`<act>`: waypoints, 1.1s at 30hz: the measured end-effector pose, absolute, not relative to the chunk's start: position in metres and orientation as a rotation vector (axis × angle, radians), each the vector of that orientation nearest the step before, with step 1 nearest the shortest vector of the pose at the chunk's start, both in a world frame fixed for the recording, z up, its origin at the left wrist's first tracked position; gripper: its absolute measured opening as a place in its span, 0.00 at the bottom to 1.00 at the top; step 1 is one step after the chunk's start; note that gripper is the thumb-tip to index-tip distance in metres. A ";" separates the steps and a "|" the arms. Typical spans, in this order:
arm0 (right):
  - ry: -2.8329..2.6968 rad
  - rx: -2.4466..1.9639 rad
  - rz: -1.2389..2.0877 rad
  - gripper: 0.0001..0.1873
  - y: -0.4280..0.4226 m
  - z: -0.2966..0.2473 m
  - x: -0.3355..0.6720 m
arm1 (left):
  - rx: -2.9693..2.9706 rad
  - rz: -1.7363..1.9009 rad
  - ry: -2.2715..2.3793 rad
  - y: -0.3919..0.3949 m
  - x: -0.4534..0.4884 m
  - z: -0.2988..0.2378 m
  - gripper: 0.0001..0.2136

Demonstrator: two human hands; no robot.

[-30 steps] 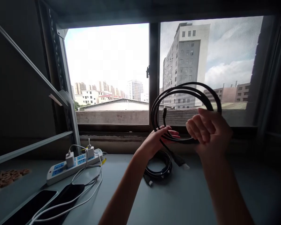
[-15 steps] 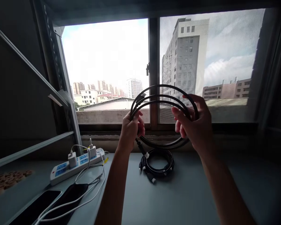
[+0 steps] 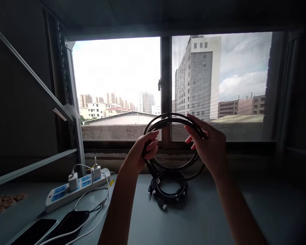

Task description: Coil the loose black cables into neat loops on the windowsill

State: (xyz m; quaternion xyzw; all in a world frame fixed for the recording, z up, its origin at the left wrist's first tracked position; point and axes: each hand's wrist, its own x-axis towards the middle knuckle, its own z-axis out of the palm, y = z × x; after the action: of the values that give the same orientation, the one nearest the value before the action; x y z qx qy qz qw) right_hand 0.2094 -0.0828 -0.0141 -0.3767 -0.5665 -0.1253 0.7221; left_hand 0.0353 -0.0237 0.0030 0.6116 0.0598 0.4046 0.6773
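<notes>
A coiled black cable [image 3: 172, 115] is held upright in front of the window, above the table. My left hand [image 3: 146, 148] is closed round the left side of the loops, and a plug end hangs below it. On the right side of the coil, my right hand [image 3: 207, 143] grips the loops between thumb and fingers. Beneath them, a second coil of black cable [image 3: 168, 195] lies on the table, its plugs with pale tips pointing outward. The held loops partly overlap that coil in the view.
To the left, a white power strip [image 3: 66, 195] carries two white chargers with white cords [image 3: 102, 204]. Two dark phones [image 3: 35, 233] lie at the front left of the table [image 3: 199, 217]. A metal shelf frame [image 3: 76, 112] stands beside the window.
The held loops have drawn closer together into a tighter coil. Both hands sit lower in the view, and my right hand has shifted slightly left. The camera view has tilted upward.
</notes>
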 end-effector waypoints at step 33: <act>-1.433 -0.763 -0.485 0.03 -0.094 -0.007 0.203 | 1.442 0.541 0.002 -0.015 0.039 -0.005 0.11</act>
State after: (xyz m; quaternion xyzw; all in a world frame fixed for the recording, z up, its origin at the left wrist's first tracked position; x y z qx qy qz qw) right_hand 0.2034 -0.0938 -0.0073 -0.3375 -0.6339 -0.2144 0.6620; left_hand 0.0394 -0.0148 -0.0053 0.6519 0.0011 0.2445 0.7178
